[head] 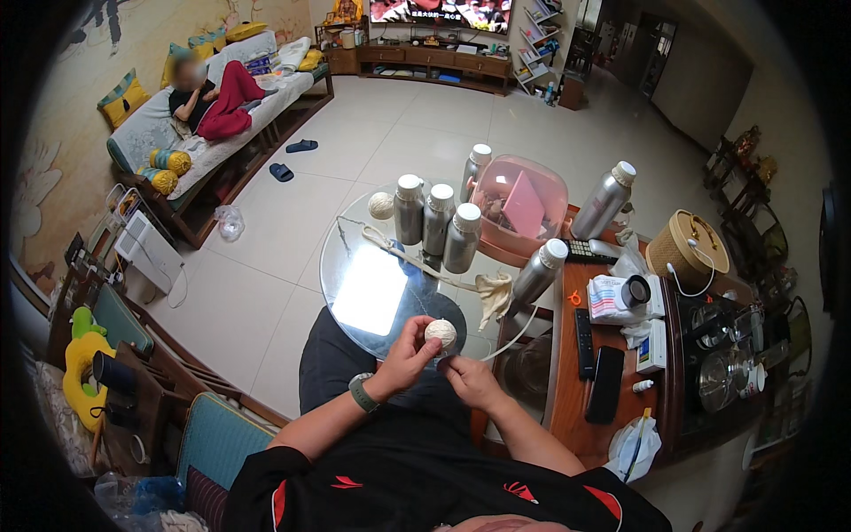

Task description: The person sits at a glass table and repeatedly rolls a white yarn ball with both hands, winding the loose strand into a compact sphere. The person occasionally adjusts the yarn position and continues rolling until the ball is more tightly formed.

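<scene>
My left hand (413,349) holds a ball of cream-coloured cord (440,334) between thumb and fingers, above the near edge of a round glass table (346,292). Just to the right and slightly lower, my right hand (471,382) has its fingers pinched together; what they grip, perhaps a strand from the ball, is too small to make out. A second cream ball (381,205) sits at the table's far left. Between the hands and the bottles lies a flat cream strap (425,268), its right end by a crumpled cream cloth (494,297).
Several aluminium bottles with white caps (463,238) stand on the glass, beside a pink lidded box (515,199). To the right, a wooden table (572,412) carries a black phone (604,384), a remote control (584,344) and a woven basket (685,249). A person (213,106) reclines on the sofa.
</scene>
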The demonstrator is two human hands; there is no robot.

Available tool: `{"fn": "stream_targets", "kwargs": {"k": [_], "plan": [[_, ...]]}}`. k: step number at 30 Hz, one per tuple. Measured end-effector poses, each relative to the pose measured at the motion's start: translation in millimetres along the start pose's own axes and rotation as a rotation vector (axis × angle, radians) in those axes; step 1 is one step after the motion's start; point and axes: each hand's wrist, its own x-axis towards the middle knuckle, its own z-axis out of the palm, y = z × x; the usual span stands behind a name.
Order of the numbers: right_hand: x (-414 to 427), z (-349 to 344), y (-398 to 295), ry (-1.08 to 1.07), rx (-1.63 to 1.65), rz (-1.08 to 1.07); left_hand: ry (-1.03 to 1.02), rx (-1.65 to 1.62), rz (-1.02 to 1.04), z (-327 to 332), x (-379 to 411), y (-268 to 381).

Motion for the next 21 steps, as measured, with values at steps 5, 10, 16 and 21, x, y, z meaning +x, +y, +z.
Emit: {"fn": "stream_targets", "kwargs": {"k": [5, 10, 16, 21], "plan": [[-2.8, -3.0, -1.9, -0.045, 0.000, -0.076, -0.017, 0.274, 0.042, 3.1, -0.3, 3.9], [-2.5, -17.0, -17.5, 0.160, 0.164, -0.154, -0.105, 0.130, -0.118, -1.3, -0.7, -0.9], [-1.4, -26.2, -15.5, 0.314, 0.115, -0.120, -0.266, 0.138, -0.159, -0.1, -2.3, 2.0], [-1.5, -17.5, 3.6, 0.334, 0.392, 0.035, -0.399, 0.043, -0.269, 0.3, -2.3, 5.5]]}}
